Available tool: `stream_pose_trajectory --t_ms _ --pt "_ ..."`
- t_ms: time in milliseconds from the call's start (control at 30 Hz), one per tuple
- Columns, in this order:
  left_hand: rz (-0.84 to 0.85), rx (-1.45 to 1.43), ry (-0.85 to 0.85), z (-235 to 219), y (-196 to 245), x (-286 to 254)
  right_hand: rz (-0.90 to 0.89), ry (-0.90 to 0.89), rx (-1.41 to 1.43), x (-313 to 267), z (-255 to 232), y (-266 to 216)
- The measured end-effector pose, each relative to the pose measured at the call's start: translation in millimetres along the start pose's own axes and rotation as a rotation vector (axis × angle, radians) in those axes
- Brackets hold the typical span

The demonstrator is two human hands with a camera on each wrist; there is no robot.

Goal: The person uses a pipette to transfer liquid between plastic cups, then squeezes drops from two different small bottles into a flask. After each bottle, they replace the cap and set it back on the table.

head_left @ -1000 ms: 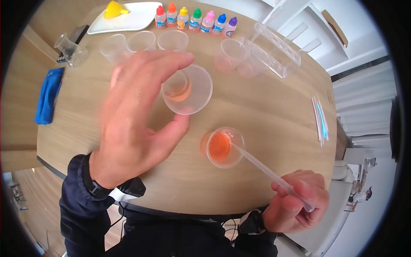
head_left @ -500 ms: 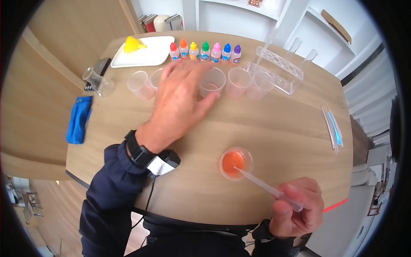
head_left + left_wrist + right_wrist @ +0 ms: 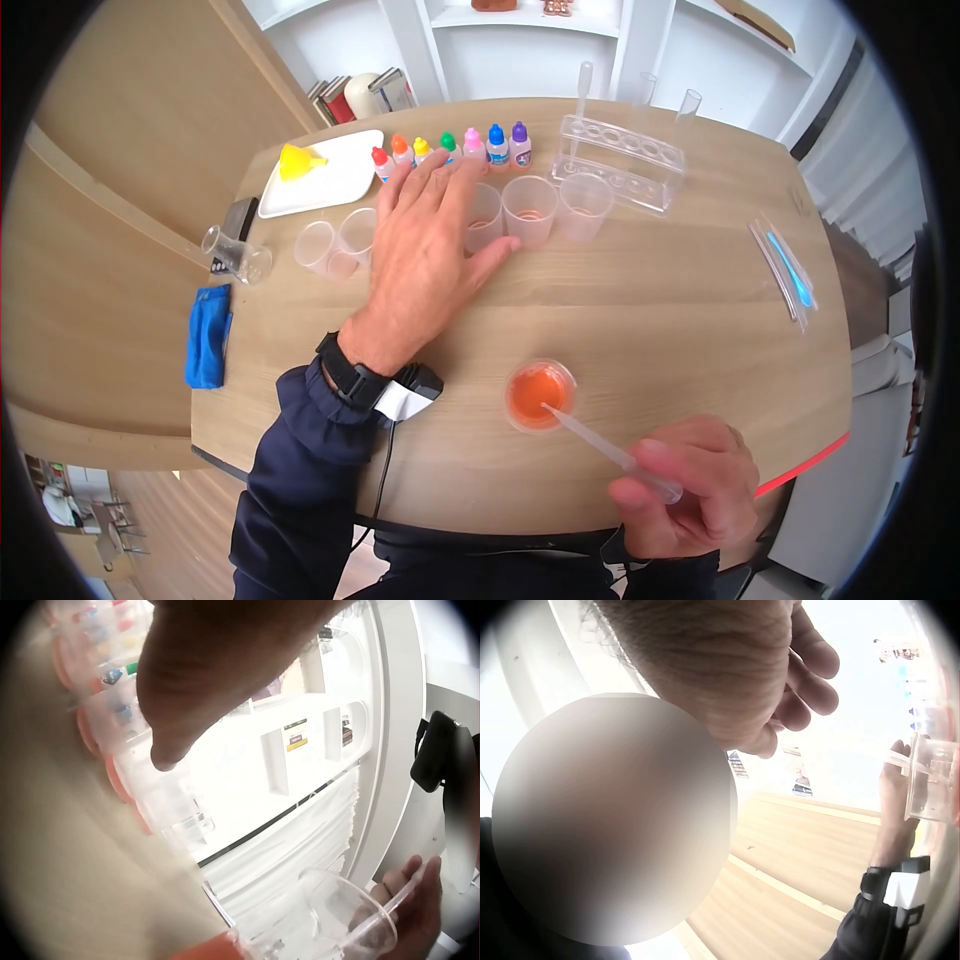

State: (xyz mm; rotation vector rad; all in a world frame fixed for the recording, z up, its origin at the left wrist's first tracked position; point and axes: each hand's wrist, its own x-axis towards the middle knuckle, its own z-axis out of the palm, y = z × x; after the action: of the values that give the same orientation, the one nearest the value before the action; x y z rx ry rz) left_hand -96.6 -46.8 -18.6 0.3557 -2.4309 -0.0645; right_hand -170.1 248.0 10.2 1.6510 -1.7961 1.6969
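Note:
My right hand (image 3: 700, 490) pinches a clear plastic pipette (image 3: 605, 450) between thumb and fingers. The pipette slants down to the left, its tip inside a small clear cup (image 3: 574, 388) of orange liquid (image 3: 535, 392). My left hand (image 3: 420, 250) reaches over a row of clear plastic cups, fingers extended and thumb spread out. By the thumb stands one cup (image 3: 482, 232), partly behind the hand. Two more cups (image 3: 529, 212) (image 3: 585, 210) follow to its right. Reddish-orange shows at the cup bases in the left wrist view, where the thumb (image 3: 169, 746) stretches out beside them.
Behind the cups stand several colour-capped dropper bottles (image 3: 497, 150). A white tray (image 3: 335, 190) holds a yellow funnel (image 3: 297, 162). At the left are a conical flask (image 3: 245, 262) and blue cloth (image 3: 208, 335); at the right, a test-tube rack (image 3: 625, 160) and wrapped stirrers (image 3: 785, 270).
My left hand has set its cup into the gap in the row and let go. The right hand keeps the pipette in the orange cup. The head view has shifted.

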Motion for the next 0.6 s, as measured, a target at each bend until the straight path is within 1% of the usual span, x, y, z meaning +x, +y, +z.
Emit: stream_pose_trajectory --t_ms 67,167,267,367,467,567,600 --pt "0.042 -0.035 -0.009 -2 3 8 0.009 0.0 -0.015 0 0 -1" --pt "0.058 -0.07 -0.066 5 4 18 0.024 0.007 -0.012 1 -1 -3" --pt "-0.005 -0.165 -0.133 10 5 22 0.03 0.007 0.004 1 -1 -3" --pt "-0.079 -0.24 -0.157 9 9 22 0.029 0.011 0.007 4 0 -5" --pt "-0.072 -0.223 -0.136 8 12 22 0.014 0.002 -0.003 6 0 -5" --pt "-0.009 -0.187 -0.115 10 12 22 0.014 0.007 0.009 6 2 -4" --pt "-0.017 -0.181 -0.126 12 12 23 0.014 0.005 0.012 6 2 -4"
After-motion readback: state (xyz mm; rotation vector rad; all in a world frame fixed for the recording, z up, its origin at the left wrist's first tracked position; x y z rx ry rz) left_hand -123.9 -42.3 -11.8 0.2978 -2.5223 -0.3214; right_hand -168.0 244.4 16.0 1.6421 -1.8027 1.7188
